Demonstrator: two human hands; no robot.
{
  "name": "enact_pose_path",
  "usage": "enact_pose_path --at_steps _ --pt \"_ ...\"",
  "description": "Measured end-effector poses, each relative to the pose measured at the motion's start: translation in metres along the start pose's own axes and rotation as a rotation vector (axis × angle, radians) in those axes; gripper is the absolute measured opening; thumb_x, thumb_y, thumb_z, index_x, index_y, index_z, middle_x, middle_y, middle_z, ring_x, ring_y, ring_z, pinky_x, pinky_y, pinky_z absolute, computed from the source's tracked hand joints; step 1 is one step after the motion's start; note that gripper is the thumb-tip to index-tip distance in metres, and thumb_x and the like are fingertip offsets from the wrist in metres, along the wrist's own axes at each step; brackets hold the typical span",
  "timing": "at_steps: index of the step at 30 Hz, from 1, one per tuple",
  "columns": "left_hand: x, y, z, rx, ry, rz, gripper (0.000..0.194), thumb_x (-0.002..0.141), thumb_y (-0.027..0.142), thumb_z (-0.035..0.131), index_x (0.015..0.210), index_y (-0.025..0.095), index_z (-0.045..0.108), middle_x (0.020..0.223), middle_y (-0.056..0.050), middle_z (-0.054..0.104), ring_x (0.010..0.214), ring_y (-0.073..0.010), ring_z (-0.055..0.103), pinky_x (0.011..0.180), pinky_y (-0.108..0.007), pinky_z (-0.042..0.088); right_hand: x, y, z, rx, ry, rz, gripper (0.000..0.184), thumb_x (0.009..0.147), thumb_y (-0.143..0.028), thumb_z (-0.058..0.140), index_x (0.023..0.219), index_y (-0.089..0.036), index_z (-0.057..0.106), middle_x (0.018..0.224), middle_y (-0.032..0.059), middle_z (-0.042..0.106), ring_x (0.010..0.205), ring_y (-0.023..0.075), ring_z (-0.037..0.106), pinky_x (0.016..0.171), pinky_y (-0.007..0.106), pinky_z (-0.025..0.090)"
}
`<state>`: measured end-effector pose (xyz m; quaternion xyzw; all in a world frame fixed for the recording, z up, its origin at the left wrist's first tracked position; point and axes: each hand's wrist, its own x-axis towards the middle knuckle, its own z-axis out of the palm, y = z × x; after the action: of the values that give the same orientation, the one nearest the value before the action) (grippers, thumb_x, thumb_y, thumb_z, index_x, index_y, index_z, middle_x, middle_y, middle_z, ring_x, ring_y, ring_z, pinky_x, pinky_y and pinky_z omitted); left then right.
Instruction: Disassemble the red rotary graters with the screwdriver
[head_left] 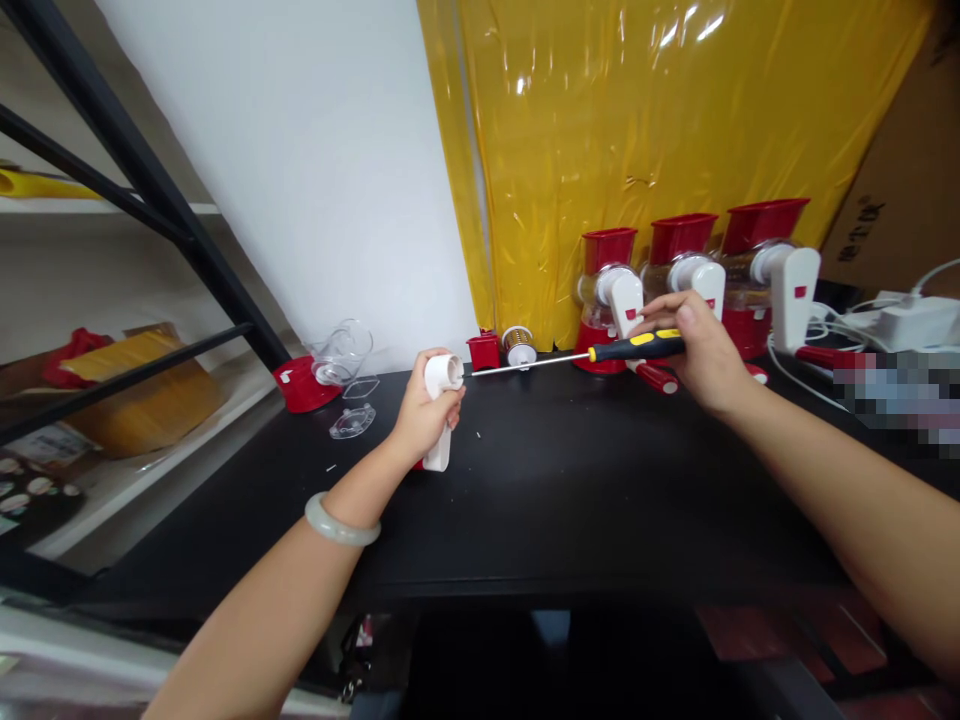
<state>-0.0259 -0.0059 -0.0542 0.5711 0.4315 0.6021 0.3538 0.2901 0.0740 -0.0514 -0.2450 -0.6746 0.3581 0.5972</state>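
Note:
My left hand [426, 408] is closed around a white crank handle [438, 454], its round hollow end turned up and to the right. In my right hand [699, 345] is a long screwdriver [637, 346] with a black and yellow grip. The shaft runs level to the left, and its tip reaches the round end of the crank handle; whether it sits in a screw I cannot tell. Beyond the shaft, a small red plastic part [484, 351] and a grater drum [519, 346] rest on the black table [570, 500].
Three red and white rotary graters [609, 270] stand at the back right, beside a white power adapter [919, 322] with cables. A red base with a clear housing [341, 352] and clear plastic pieces [352, 421] lie at the left. A black-framed shelf [150, 480] borders the table.

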Motion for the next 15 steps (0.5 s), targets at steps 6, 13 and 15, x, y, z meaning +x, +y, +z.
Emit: enact_pose_path --at_steps 6,13,15 --pt "0.0022 -0.0008 -0.0022 -0.007 0.002 0.017 0.049 0.067 0.013 0.065 0.107 0.025 0.039 0.063 0.011 0.047 0.038 -0.0039 0.04 0.036 -0.017 0.036 -0.0025 -0.0057 0.0026 -0.151 0.052 0.067 0.023 0.084 -0.045 0.063 0.091 -0.026 0.053 0.062 -0.0034 0.052 0.041 0.009 0.044 0.035 0.023 0.035" --pt "0.0004 0.0037 0.0007 -0.002 -0.004 0.021 0.048 0.067 0.014 0.066 0.106 0.025 0.039 0.064 0.01 0.048 0.039 -0.0046 0.04 0.035 -0.018 0.036 0.001 -0.0044 0.0031 0.252 0.027 0.09 0.045 0.064 -0.024 0.081 0.099 -0.027 0.053 0.088 -0.003 0.054 0.077 0.009 0.055 0.068 0.021 0.048" --pt "-0.0004 0.0046 0.0016 -0.004 -0.009 0.017 0.047 0.068 0.014 0.065 0.105 0.025 0.039 0.064 0.01 0.048 0.039 -0.0045 0.04 0.036 -0.018 0.036 0.0011 -0.006 0.0026 0.262 -0.003 0.075 0.046 0.062 -0.026 0.082 0.097 -0.026 0.053 0.089 -0.0024 0.057 0.082 0.0108 0.057 0.072 0.023 0.049"
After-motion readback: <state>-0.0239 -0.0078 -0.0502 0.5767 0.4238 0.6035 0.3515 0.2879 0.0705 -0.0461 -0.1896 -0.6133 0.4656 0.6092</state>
